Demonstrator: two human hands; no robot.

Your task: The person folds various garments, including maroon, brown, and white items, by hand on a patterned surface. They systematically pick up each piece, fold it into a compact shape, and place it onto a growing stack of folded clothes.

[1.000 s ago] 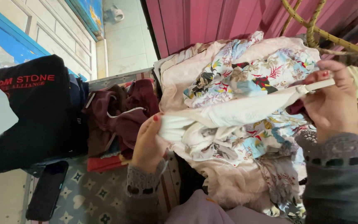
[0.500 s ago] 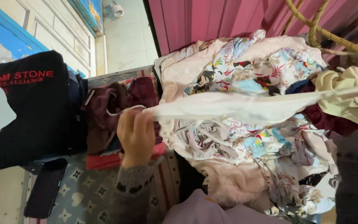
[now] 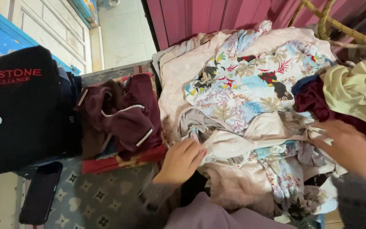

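**Sorting a heap of clothes: one pale garment in hand, most of the pile unsorted**

The left hand [image 3: 181,161] pinches the end of a cream garment [image 3: 234,144], fingers pressed together on a fold of it at the heap's 8 o'clock edge. The right hand [image 3: 346,148], blurred, lies on the cloth at the heap's 3 o'clock side; whether it grips or only rests there I cannot tell. The cream garment lies stretched between the two hands, on top of the pile rather than lifted clear.

By my reading little is done. A floral shirt [image 3: 255,80], a yellow cloth [image 3: 356,91] and a dark red piece [image 3: 312,99] lie tangled at 12 to 2 o'clock. At 9 o'clock, a maroon garment [image 3: 126,116] lies loosely bunched on a red folded cloth [image 3: 123,161], beside a black garment [image 3: 20,110]. A dark phone [image 3: 41,193] lies at 8 o'clock on the patterned mat [image 3: 102,199].
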